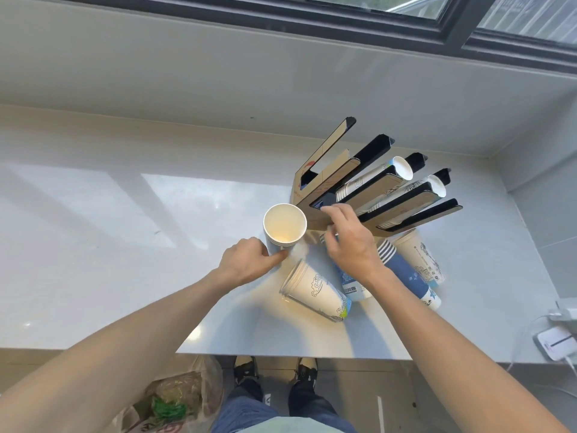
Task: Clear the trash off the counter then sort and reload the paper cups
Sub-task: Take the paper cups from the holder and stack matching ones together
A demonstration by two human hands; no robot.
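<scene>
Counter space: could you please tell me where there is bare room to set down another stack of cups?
The counter lies bare left of the upright cup stack, back to the wall. It is crowded between the cup holder and the front edge, where fallen stacks lie.

The right hand (349,242) is covering the blurred cups (352,284) lying under it, so their number cannot be told. The left hand (246,264) is hiding the lower side of the upright stack (284,228), and its grip is unclear. Below the left arm, the bag (175,401) is running off the bottom edge. Print on the cups is too small to read.
</scene>
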